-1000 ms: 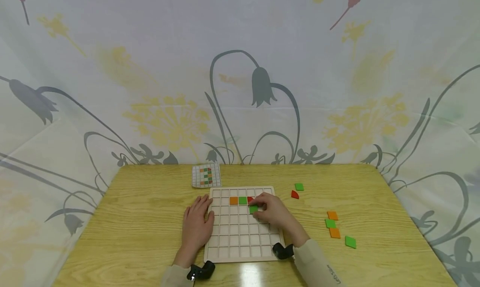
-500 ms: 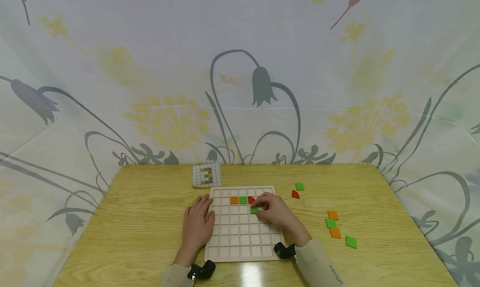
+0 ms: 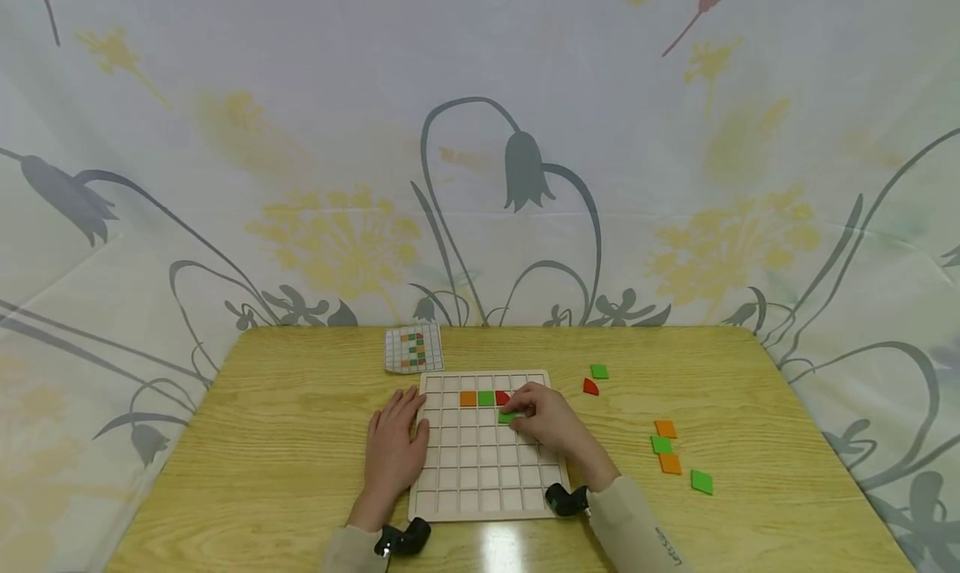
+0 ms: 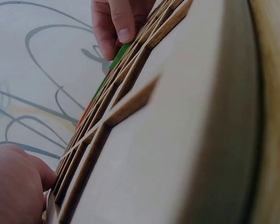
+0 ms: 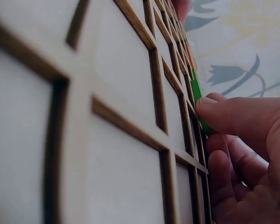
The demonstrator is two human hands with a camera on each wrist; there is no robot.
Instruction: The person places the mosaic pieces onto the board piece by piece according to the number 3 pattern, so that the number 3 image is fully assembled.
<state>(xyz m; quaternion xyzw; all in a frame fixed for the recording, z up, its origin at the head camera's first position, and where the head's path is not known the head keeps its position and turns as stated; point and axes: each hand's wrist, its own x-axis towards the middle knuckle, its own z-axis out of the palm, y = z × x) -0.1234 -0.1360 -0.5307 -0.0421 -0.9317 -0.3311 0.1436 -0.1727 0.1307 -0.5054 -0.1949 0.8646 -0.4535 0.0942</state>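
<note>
My right hand (image 3: pixel 551 423) pinches a green square tile (image 3: pixel 507 418) between thumb and fingers over the wooden grid board (image 3: pixel 489 478). This tile is just below a red quarter-round tile (image 3: pixel 502 398). In the right wrist view, the thumb lies against the green tile (image 5: pixel 196 93), which looks slightly raised from the cells. An orange tile (image 3: pixel 468 399) and another green tile (image 3: pixel 486 399) fill cells to the left of the red one. My left hand (image 3: pixel 396 444) rests flat along the board's left edge, its fingers extended and fingertips touching the frame.
A pattern card (image 3: pixel 414 349) printed with coloured squares lies behind the board. Right of the board are a loose green tile (image 3: pixel 599 371), a red quarter-round tile (image 3: pixel 591 386), two orange tiles (image 3: pixel 670 464) around a green one (image 3: pixel 662 445), and another green tile (image 3: pixel 702 482).
The green tile in my right hand shifts very slightly and now looks a little tilted in its place. Both hands otherwise hold their positions.
</note>
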